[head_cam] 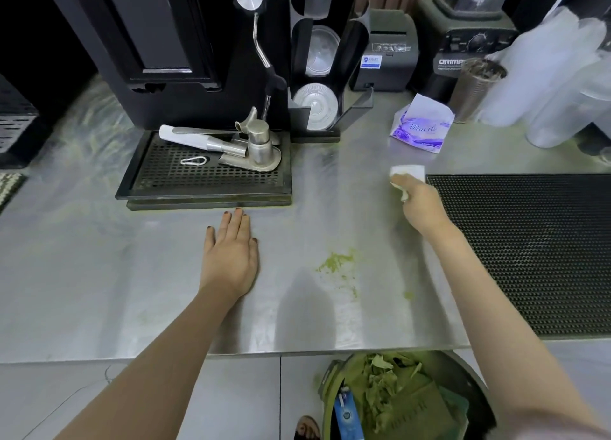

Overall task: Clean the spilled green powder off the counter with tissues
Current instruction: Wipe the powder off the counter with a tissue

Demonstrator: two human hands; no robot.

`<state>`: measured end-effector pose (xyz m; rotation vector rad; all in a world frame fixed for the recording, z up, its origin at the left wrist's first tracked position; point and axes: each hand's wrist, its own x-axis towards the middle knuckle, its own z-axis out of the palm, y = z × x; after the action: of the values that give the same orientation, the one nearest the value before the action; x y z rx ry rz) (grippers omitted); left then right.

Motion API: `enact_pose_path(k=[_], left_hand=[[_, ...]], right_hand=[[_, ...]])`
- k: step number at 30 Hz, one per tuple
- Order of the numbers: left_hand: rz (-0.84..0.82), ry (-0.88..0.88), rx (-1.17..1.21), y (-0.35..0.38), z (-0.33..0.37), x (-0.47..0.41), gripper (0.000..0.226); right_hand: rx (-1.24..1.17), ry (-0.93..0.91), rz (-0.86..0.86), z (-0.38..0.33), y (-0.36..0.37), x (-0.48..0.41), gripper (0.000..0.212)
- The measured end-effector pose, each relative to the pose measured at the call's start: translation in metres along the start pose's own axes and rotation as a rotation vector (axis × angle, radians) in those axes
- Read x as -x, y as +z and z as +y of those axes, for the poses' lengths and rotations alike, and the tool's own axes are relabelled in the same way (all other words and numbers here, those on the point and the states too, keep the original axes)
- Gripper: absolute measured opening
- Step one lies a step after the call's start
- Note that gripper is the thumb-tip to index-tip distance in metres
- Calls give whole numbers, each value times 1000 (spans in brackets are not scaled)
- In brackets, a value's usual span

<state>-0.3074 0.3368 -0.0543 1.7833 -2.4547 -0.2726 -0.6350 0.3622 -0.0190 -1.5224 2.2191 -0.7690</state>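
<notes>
The left hand (231, 254) lies flat, palm down, its fingers straight, close together and pointing away from the body, with the bare forearm running back toward the lower left. The right hand (421, 204) reaches farther forward and out to the right on a nearly straight bare arm. Its fingers are curled down round a crumpled white tissue (408, 172) that shows beyond the knuckles.

Counter (99, 274) brushed glossy steel; bar mat (529, 251) matt studded rubber; tissue (408, 171) soft white paper; tissue pack (421, 128) shiny plastic; powder (335, 262) dry, grainy.
</notes>
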Motion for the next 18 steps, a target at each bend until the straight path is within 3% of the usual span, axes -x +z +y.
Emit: enact_pose_path(k=[3,8,11,13,16,18], left_hand=[[0,1,-5,0,0,0,52],[1,8,4,0,0,0,52],[3,12,7,0,-1,0,52],[3,15,11,0,-1,0,52],[-3,12,2,0,0,0,51],[-3,11,-8,-1,1,0,51]], right_hand=[[183,119,-99,9,10,9,53],[-31,-124,-297,-16,29,101,54],[-88,-254,-417,-29,28,140,70],[-216,-213,-325,-38,11,126,72],[-103,-175,21,-20,-5,58,67],[-33,-29,42,-3,-2,15,53]])
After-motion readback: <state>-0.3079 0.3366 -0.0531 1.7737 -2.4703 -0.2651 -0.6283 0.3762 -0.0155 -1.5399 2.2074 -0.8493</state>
